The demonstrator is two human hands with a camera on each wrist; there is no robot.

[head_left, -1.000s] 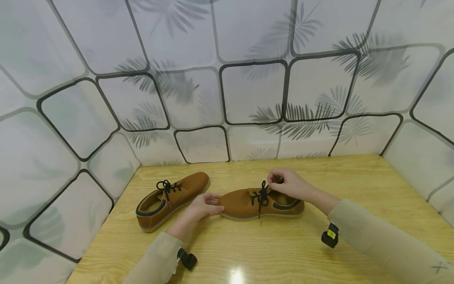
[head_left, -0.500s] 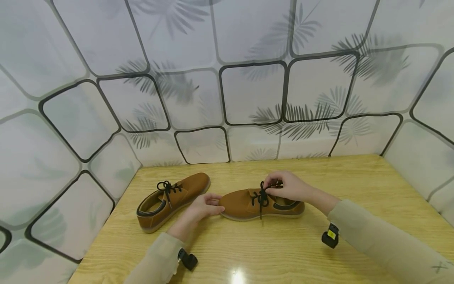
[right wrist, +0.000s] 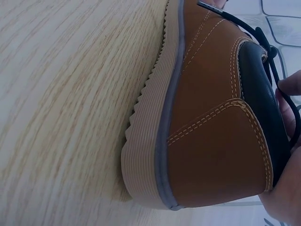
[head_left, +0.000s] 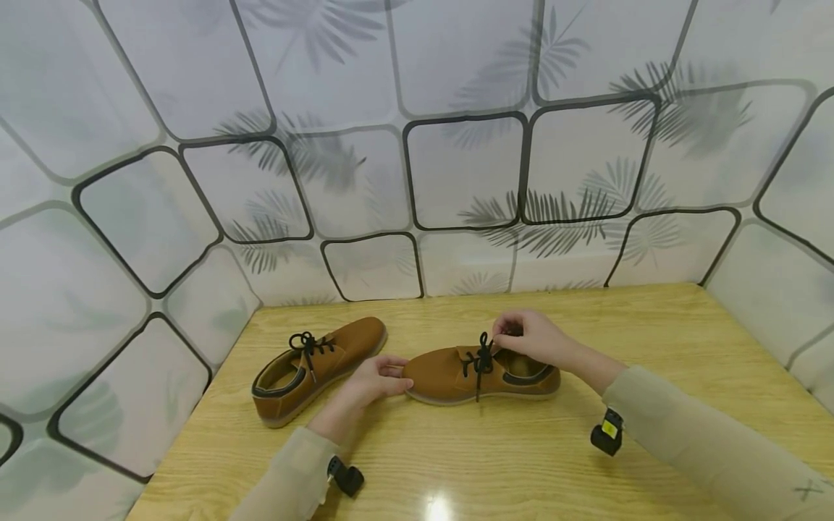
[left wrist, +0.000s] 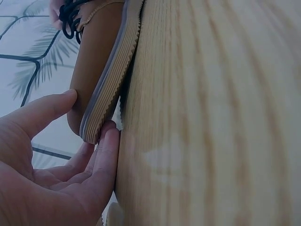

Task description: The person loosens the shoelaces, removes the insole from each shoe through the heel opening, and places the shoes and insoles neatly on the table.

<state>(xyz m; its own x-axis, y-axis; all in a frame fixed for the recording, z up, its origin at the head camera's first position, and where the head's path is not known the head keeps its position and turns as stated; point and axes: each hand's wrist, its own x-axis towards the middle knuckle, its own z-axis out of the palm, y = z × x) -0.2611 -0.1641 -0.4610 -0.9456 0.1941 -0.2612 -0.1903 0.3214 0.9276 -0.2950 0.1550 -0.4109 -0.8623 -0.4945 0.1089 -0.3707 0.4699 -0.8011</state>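
A brown leather lace-up shoe (head_left: 433, 370) stands on the table with its toe toward the left. My left hand (head_left: 373, 381) holds it at the toe; the left wrist view shows the thumb on the upper and the fingers (left wrist: 106, 155) at the front of the sole. Over the shoe's opening, my right hand (head_left: 533, 339) pinches the black shoelace (right wrist: 275, 70) between thumb and fingertips. The lace is tied in a bow (head_left: 483, 359), and one loose end hangs down the near side. Part of the opening is hidden behind the right hand.
The matching brown shoe (head_left: 357, 339), its laces in a bow, stands at the left with its toe pointing back and right. Both shoes rest on a wooden table (head_left: 404, 463). A patterned wall covering (head_left: 465, 174) rises behind and at both sides.
My right hand moves in to the bow at half a second ago, then draws back slightly to the right with the lace. The left hand and both shoes stay put.
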